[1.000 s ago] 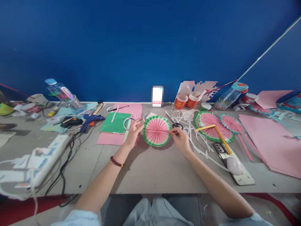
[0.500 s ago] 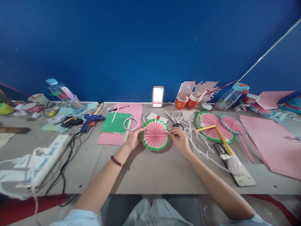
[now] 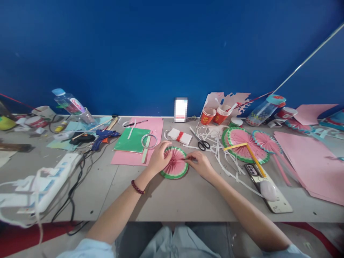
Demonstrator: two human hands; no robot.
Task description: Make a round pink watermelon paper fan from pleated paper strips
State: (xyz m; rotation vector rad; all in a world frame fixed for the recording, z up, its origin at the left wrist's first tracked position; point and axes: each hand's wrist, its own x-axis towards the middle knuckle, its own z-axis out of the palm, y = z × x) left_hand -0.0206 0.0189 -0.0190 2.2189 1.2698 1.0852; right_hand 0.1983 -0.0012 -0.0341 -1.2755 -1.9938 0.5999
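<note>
A round pleated paper fan (image 3: 176, 168), pink with a pale ring and a green rim, is between my hands above the bare front of the table. My left hand (image 3: 159, 157) grips its upper left, the thumb lying over the pleats toward the centre and the fingers along the rim. At the right rim, my right hand (image 3: 201, 163) pinches the fan's edge between thumb and fingertips, where a thin dark line shows. Behind the fan lie a white bundle with a red band (image 3: 180, 137) and black scissors (image 3: 203, 144).
White paper strips (image 3: 228, 166), finished watermelon-like fans (image 3: 239, 141), a phone (image 3: 279, 200) and pink sheets (image 3: 311, 165) are at right. Green paper (image 3: 131, 139), a tape ring (image 3: 149, 141), a blue glue gun (image 3: 104, 138) and a power strip (image 3: 57, 182) lie left. Red paper cups (image 3: 208, 115) stand behind.
The fan has come down and slightly left, uncovering the white bundle and scissors. My left thumb and fingers now reach farther over its face; my right hand has followed along its right rim.
</note>
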